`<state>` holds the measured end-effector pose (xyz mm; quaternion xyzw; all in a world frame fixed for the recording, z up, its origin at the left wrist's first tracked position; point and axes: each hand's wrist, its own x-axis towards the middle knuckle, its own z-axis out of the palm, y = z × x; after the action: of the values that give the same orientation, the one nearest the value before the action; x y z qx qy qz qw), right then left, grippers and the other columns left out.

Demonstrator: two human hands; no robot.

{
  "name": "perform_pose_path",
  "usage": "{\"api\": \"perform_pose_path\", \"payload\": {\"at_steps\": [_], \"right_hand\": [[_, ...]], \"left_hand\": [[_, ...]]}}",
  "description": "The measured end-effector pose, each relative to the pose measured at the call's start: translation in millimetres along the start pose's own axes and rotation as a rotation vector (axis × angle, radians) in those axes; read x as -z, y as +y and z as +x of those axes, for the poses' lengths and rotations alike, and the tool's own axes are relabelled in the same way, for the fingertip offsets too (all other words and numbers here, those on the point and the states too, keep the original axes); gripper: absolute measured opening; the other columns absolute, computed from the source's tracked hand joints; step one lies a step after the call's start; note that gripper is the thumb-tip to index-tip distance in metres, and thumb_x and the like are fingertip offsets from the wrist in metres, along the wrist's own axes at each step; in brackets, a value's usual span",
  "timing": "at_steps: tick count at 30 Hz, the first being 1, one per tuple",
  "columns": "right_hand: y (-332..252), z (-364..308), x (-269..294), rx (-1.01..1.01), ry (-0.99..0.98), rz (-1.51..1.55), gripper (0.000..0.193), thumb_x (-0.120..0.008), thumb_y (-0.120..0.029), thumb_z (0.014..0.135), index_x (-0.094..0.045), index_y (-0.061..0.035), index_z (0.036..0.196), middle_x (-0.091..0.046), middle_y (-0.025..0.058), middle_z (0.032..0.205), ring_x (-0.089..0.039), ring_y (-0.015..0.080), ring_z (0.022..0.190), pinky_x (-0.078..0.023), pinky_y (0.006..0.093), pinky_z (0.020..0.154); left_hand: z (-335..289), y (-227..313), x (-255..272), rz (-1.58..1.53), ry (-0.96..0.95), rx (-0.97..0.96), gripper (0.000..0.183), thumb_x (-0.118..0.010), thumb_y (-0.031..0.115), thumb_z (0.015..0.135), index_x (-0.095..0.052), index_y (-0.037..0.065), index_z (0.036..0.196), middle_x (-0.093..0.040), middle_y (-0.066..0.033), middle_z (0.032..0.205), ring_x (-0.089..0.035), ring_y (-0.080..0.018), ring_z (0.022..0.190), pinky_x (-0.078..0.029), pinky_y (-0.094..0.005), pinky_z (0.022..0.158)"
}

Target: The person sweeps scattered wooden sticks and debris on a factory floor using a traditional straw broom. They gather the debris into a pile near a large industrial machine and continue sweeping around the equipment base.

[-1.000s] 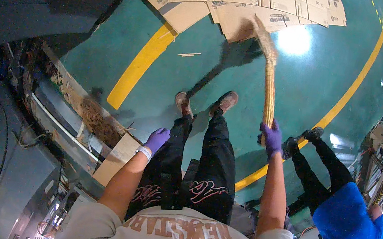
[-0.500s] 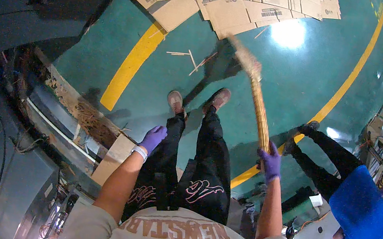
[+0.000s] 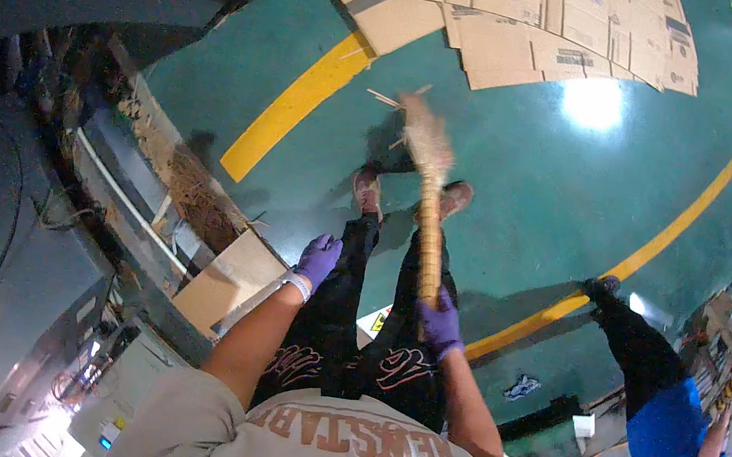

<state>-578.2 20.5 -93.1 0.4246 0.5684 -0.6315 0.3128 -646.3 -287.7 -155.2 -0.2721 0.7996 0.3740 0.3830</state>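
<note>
My right hand (image 3: 439, 322), in a purple glove, is closed around the handle of a straw broom (image 3: 428, 210). The broom's bristle end reaches the green floor just ahead of my shoes (image 3: 411, 193). A few loose sticks (image 3: 386, 99) lie on the floor by the bristles. My left hand (image 3: 318, 259), also purple-gloved, hangs free beside my left leg and holds nothing; its fingers look loosely curled.
Flattened cardboard sheets (image 3: 518, 17) cover the floor ahead. A yellow line (image 3: 295, 105) runs on the left, another (image 3: 675, 232) on the right. A machine edge with debris (image 3: 170, 181) lies to my left. A person in a blue top (image 3: 664, 443) stands at the right.
The broom has swept leftward across the floor in front of my feet, and my right hand moved in toward my body. The view shifted left.
</note>
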Motion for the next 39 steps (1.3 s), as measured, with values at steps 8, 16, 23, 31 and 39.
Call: {"api": "perform_pose_path", "payload": {"at_steps": [8,16,23,31,39], "right_hand": [[-103,-12,-98,-0.232,-0.404,-0.109,0.068,-0.073,-0.011,0.076,-0.04,-0.0048,0.135,-0.062,0.0032,0.083,-0.047,0.0106,0.044,-0.042,0.0271,0.04],[-94,55,-142,0.089,-0.027,-0.541,0.071,-0.063,-0.032,0.084,-0.026,-0.0122,0.142,-0.064,0.0228,0.096,-0.063,0.0369,0.085,-0.051,0.0408,0.072],[-60,93,-209,0.222,-0.306,-0.789,0.054,-0.06,-0.029,0.085,-0.041,-0.0035,0.129,-0.06,0.0157,0.087,-0.063,0.0304,0.071,-0.051,0.0415,0.058],[-136,17,-100,0.002,-0.474,-0.448,0.038,-0.068,-0.028,0.074,-0.06,-0.0021,0.101,-0.062,0.0083,0.07,-0.06,0.0192,0.052,-0.05,0.034,0.046],[-75,-70,58,-0.091,-0.207,-0.213,0.067,-0.07,-0.062,0.065,-0.068,-0.0005,0.09,-0.067,0.0082,0.084,-0.063,0.0199,0.07,-0.051,0.0371,0.064]], "left_hand": [[-33,-36,33,0.245,0.285,-0.01,0.05,-0.054,0.041,0.086,-0.053,0.002,0.118,-0.056,-0.0201,0.117,-0.051,-0.0348,0.111,-0.04,-0.0417,0.095],[-28,-115,42,0.418,0.011,-0.078,0.018,-0.049,0.017,0.085,-0.053,0.006,0.098,-0.057,-0.0144,0.092,-0.057,-0.0333,0.088,-0.047,-0.0431,0.072],[-25,-62,30,0.373,0.142,-0.327,0.025,-0.054,0.03,0.086,-0.06,0.007,0.093,-0.063,-0.012,0.096,-0.058,-0.0316,0.089,-0.047,-0.0402,0.075],[-1,-49,80,0.311,-0.182,-0.023,0.034,-0.049,0.029,0.089,-0.06,-0.001,0.101,-0.064,-0.0145,0.092,-0.057,-0.0267,0.083,-0.044,-0.0375,0.076],[61,36,151,0.745,-0.307,-0.374,0.024,-0.041,0.018,0.089,-0.061,0.005,0.089,-0.062,-0.0197,0.084,-0.061,-0.0369,0.082,-0.048,-0.0479,0.07]]}}
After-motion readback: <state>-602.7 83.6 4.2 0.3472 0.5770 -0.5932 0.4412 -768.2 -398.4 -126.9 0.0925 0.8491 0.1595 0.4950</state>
